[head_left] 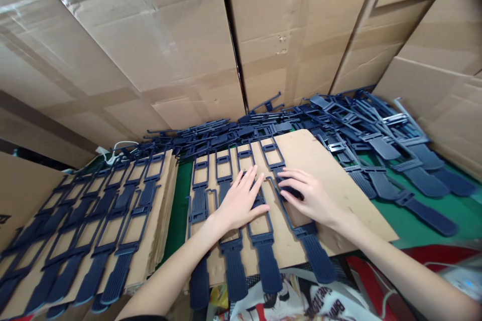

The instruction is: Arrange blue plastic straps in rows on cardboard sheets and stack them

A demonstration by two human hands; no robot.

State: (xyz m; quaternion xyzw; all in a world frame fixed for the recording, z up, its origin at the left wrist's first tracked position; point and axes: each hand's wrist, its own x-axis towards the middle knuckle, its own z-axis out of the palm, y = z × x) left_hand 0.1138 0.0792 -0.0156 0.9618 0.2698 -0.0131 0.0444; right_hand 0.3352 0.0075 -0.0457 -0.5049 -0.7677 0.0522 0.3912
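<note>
My left hand (pixel 243 198) lies over the third dark blue plastic frame (pixel 269 266) on a cardboard sheet (pixel 331 185), its fingers stretched out and spread. To its right, my right hand (pixel 307 193) is curled at the middle of the rightmost frame (pixel 318 258) on the sheet, thumb and fingertips around its dark centre part. Two more frames lie left of these, side by side, their ribbed ends hanging past the sheet's near edge. The fingers partly hide the middles of the frames they touch.
On the left, a cardboard stack (pixel 165 210) carries rows of similar frames. A loose heap of frames (pixel 361 130) runs along the back and right of the green table (pixel 399 210). Tall cardboard boxes (pixel 181 35) stand behind. A white cable (pixel 124 144) lies at the back left.
</note>
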